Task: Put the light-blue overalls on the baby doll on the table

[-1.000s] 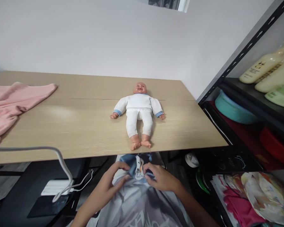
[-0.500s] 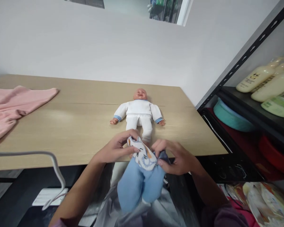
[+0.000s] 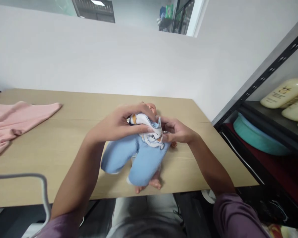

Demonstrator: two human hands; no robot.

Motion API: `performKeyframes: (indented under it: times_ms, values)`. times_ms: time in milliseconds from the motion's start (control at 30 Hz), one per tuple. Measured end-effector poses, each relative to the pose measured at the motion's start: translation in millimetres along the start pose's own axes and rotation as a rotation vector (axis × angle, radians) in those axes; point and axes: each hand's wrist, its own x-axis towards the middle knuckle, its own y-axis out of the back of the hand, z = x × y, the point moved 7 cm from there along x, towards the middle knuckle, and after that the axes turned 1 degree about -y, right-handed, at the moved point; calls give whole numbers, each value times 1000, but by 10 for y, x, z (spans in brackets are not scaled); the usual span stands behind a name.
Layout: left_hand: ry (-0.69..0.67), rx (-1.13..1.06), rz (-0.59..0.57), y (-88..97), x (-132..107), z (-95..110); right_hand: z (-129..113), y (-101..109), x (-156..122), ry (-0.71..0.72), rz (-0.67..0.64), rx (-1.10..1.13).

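Observation:
Both of my hands grip the bunched upper part of small blue baby pants (image 3: 145, 162), which have a white animal-face print at the top. My left hand (image 3: 124, 122) pinches the left side of the bunched cloth between thumb and fingers. On the other side, my right hand (image 3: 177, 130) has its thumb and fingers closed on the edge. The pants hang over a baby doll (image 3: 156, 182) that lies face up on the table. Its bare feet stick out below the legs of the pants, and part of its head shows above my hands. Its body is mostly hidden.
The doll lies on a wooden table (image 3: 72, 142). Pink cloth (image 3: 22, 120) is spread at the left, and a grey bent tube (image 3: 43, 185) rises in front. To the right, a black-framed shelf holds lotion-like bottles (image 3: 283, 92) and a teal basin (image 3: 258, 135).
The pants have moved up and forward from over my lap to above the doll, covering its body. Both hands travelled with them, still gripping the cloth. The camera view has shifted slightly.

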Motion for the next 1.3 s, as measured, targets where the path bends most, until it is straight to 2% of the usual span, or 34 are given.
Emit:
performKeyframes:
  times_ms: [167,267,333,433,533,700,767,867,933,1167,1300]
  values:
    - [60,-6,69,142,125,-373,-109,153,264,116,4,-173]
    - [65,-36,103,211,123,-566,-133,240,313,200,45,-234]
    - [76,-38,110,254,111,-654,-94,305,311,200,99,-254]
    - [89,13,115,307,98,-738,-8,421,281,119,233,-270]
    - [64,73,189,364,99,-771,23,507,253,74,354,-276]
    - [55,39,287,385,75,-817,44,574,282,158,501,-253]
    - [116,33,244,344,67,-863,60,599,293,222,569,-242]
    - [201,-8,111,233,74,-943,106,575,333,254,561,-226]
    - [204,-52,89,202,94,-982,118,546,355,237,529,-242]
    - [96,-201,193,209,170,-1029,-32,565,300,274,530,-492]
    - [103,-150,244,177,159,-977,7,577,303,265,482,-335]
